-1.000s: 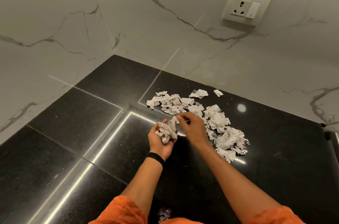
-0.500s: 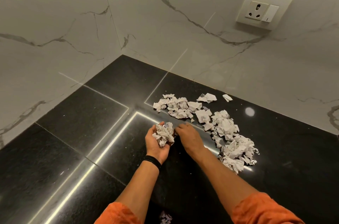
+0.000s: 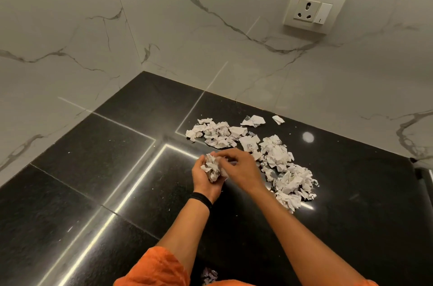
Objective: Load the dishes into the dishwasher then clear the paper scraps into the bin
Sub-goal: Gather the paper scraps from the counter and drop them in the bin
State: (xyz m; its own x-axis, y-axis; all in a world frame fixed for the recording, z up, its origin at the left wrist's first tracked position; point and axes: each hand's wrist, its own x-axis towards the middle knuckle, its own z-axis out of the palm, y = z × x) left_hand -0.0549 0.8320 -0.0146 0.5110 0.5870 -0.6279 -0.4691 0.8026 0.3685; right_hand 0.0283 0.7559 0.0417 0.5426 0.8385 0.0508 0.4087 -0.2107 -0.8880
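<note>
Crumpled white paper scraps lie in a long heap on the black polished counter, running from the back middle toward the right. My left hand, palm up with a black band at the wrist, cups a wad of gathered scraps. Beside it my right hand has its curled fingertips on the top of that wad. Two small loose scraps sit apart near the back wall. No dishes, dishwasher or bin are in view.
White marble walls meet in a corner at the back left. A wall socket with switch is mounted at the upper right. A bit of crumpled paper shows at the bottom edge between my orange sleeves. A dark edge ends the counter on the right.
My right hand came back from the heap to the wad in my left palm and now has its fingers on it. The left hand stayed cupped.
</note>
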